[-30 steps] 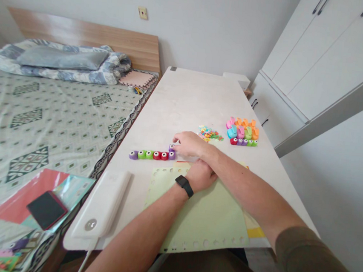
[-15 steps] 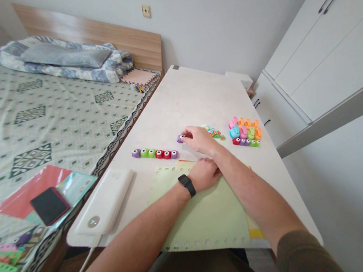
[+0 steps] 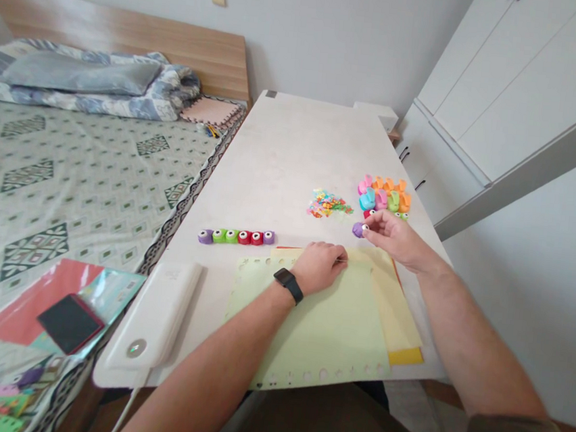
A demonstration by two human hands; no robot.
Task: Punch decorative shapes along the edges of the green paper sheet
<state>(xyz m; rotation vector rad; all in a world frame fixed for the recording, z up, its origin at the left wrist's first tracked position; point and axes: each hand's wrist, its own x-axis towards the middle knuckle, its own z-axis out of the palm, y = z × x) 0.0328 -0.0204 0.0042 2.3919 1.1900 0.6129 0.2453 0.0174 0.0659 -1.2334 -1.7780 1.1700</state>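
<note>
A small purple paper punch is pinched between the thumb and fingers of my right hand, just in front of the rows of punches at the right. My left hand, with a black watch on its wrist, lies at the far edge of a pale green sheet of paper, its fingers curled on that edge. Punched shapes run along the sheet's borders. Six small punches in purple, green and red stand in a row to the left of my left hand. Yellowish sheets lie partly beneath the green one.
Colourful paper bits are piled mid-table. Larger punches in pink, orange, blue and green stand at the right, with small ones in front, partly hidden. A white device with a cable sits at the left edge. A phone lies on the bed.
My right hand has moved right with the purple punch, from above my left hand to beside the punch rows, uncovering the paper bits. My left hand stays on the paper. The view has shifted slightly.
</note>
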